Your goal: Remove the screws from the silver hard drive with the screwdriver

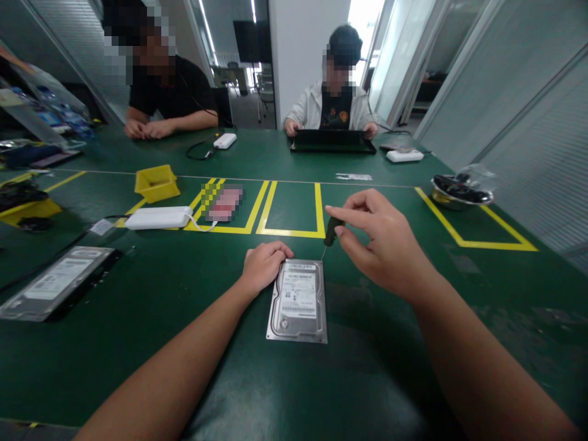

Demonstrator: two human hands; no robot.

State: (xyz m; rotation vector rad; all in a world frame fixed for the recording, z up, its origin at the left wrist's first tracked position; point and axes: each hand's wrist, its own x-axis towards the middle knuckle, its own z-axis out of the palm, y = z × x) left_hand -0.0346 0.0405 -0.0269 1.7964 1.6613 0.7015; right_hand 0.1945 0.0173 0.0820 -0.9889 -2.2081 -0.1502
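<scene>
Head view: on the green surface, the silver rectangular metal hard drive is touched far-left by the left hand, finger grip unclear. At its far-right corner, a slim dark-handled metal screwdriver is pinched by the right hand; slipping is risked by tilt.

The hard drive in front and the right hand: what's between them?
A dark-handled screwdriver: in the head view, the right hand holds it, tip down at the far right corner of the hard drive.
</scene>
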